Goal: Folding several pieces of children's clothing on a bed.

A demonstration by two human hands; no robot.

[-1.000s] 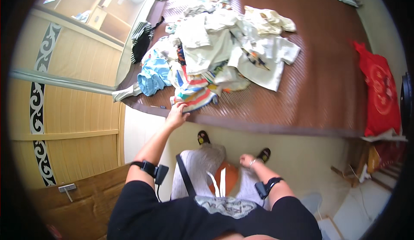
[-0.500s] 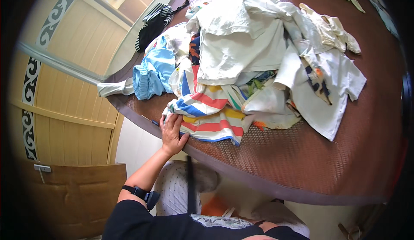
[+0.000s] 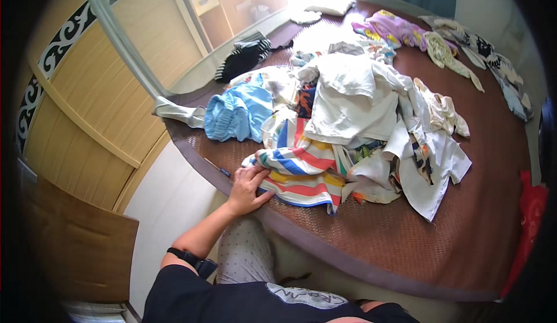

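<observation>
My left hand [image 3: 248, 191] lies on the near edge of the bed, its fingers apart and resting against the striped garment [image 3: 296, 188]. That cloth is white with red, blue and yellow stripes, and its blue-trimmed hem hangs toward the near edge. Just left of my fingers is a thin, pen-like stick [image 3: 223, 171] with a blue end. Beyond the stripes a white shirt [image 3: 342, 108] tops the heap. Light blue elastic-waisted shorts [image 3: 239, 111] lie to the left of it. My right hand is out of the picture.
A brown woven mat [image 3: 458, 236] covers the bed. Black-and-white striped clothing [image 3: 246, 56] lies at the far left, beside a white item [image 3: 177, 111] at the edge. Purple clothing [image 3: 397, 28] lies farther back. A red cloth or bag [image 3: 531, 218] hangs at the right edge.
The view has tilted up, bringing the far end of the bed, the purple clothing and the red item into sight. My left hand stays at the striped garment.
</observation>
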